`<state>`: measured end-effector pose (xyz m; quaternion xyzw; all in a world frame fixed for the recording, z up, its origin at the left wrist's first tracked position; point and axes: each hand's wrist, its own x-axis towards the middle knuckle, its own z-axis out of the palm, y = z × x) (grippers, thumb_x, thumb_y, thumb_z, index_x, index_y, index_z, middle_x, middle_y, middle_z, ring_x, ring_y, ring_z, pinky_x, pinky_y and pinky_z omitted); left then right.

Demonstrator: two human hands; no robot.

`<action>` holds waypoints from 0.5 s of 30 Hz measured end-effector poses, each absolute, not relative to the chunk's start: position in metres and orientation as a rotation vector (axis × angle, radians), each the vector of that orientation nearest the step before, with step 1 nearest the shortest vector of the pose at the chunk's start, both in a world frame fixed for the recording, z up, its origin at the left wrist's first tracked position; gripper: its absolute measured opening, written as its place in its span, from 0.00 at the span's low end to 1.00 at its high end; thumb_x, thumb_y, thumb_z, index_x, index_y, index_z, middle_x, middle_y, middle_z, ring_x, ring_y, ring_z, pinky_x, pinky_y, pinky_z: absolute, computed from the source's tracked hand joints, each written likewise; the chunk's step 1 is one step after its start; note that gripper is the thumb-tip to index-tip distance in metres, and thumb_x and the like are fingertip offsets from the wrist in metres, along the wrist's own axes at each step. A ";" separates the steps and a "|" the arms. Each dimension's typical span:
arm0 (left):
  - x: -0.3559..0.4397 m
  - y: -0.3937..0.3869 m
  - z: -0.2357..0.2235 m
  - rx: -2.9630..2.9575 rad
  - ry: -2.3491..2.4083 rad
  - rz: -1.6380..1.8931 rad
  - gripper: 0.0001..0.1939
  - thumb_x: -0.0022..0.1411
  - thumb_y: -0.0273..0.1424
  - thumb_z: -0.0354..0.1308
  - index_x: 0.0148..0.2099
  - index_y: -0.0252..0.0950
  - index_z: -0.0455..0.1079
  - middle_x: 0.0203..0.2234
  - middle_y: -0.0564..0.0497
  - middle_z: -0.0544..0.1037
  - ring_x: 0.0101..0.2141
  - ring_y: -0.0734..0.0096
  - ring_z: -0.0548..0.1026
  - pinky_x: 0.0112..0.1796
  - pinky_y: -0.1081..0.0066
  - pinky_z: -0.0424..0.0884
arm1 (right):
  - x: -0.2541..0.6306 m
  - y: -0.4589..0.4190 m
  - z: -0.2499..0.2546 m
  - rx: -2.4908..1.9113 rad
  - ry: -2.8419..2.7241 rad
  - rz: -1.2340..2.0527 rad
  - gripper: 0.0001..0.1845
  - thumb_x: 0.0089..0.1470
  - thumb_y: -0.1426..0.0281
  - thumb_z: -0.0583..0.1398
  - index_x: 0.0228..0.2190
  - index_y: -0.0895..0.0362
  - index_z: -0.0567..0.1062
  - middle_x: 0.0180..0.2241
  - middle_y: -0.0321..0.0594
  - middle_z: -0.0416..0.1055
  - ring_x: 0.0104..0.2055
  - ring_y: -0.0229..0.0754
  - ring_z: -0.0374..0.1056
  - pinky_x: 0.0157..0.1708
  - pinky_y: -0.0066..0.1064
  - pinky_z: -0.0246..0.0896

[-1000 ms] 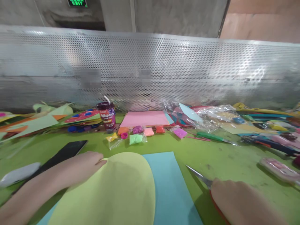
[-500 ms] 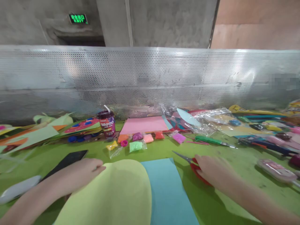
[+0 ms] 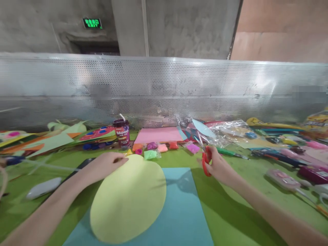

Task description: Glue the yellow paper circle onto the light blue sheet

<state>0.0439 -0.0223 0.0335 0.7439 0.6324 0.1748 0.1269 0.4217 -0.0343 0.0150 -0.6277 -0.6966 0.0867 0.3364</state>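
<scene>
My left hand [image 3: 112, 166] pinches the upper left edge of a rounded pale yellow paper cutout [image 3: 129, 201]. Beneath the cutout a sheet of blue paper [image 3: 188, 212] lies on the green table. To the right, my right hand [image 3: 217, 165] grips red-handled scissors [image 3: 205, 163] by their loops. The blades point up and away, apart from the cutout, and their shadow falls on the blue paper. Behind the cutout are small bags of coloured clay, among them a light green one [image 3: 150, 154] and a purple one [image 3: 192, 147].
A purple drink cup [image 3: 122, 134] with a straw stands at the back beside stacked pink paper [image 3: 156, 135]. A green-handled cutter [image 3: 230, 152] lies beyond my right hand. Left are a white oblong object [image 3: 44, 188] and a dark flat one. A perforated metal panel [image 3: 164, 89] borders the table's far side.
My right hand has raised the scissors off the table, turning their blades upward. The yellow cutout has shifted away from me with my left hand, and its whole outline now shows. The view has shifted slightly.
</scene>
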 end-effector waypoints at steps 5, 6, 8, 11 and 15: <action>0.054 -0.023 0.041 2.052 1.603 0.607 0.21 0.56 0.48 0.48 0.37 0.36 0.71 0.32 0.52 0.76 0.34 0.61 0.73 0.31 0.74 0.64 | 0.415 -0.032 0.009 -1.593 -1.744 0.266 0.18 0.47 0.59 0.53 0.38 0.55 0.58 0.28 0.38 0.67 0.24 0.40 0.62 0.27 0.33 0.59; 0.053 -0.022 0.040 2.008 1.580 0.638 0.21 0.55 0.48 0.49 0.37 0.36 0.71 0.31 0.52 0.76 0.33 0.62 0.73 0.30 0.74 0.64 | 0.413 -0.032 0.008 -1.574 -1.740 0.274 0.16 0.48 0.60 0.53 0.37 0.55 0.58 0.27 0.38 0.66 0.25 0.40 0.62 0.28 0.33 0.59; 0.049 -0.021 0.038 1.903 1.530 0.721 0.19 0.52 0.47 0.54 0.35 0.35 0.71 0.28 0.52 0.76 0.30 0.63 0.73 0.27 0.75 0.64 | 0.407 -0.034 0.006 -1.524 -1.746 0.299 0.14 0.48 0.60 0.53 0.35 0.54 0.58 0.27 0.37 0.65 0.26 0.40 0.62 0.30 0.34 0.59; 0.042 -0.021 0.036 1.655 1.354 0.825 0.19 0.47 0.44 0.60 0.36 0.35 0.72 0.27 0.51 0.76 0.28 0.64 0.73 0.26 0.75 0.64 | 0.399 -0.035 0.007 -1.432 -1.756 0.342 0.12 0.47 0.62 0.55 0.32 0.54 0.60 0.28 0.37 0.65 0.28 0.40 0.62 0.32 0.34 0.58; 0.042 -0.024 0.033 1.458 1.165 0.830 0.19 0.45 0.42 0.64 0.36 0.34 0.71 0.26 0.49 0.77 0.26 0.64 0.74 0.26 0.72 0.67 | 0.380 -0.027 0.011 -1.315 -1.728 0.456 0.13 0.43 0.64 0.60 0.30 0.55 0.63 0.27 0.35 0.66 0.29 0.39 0.62 0.35 0.34 0.58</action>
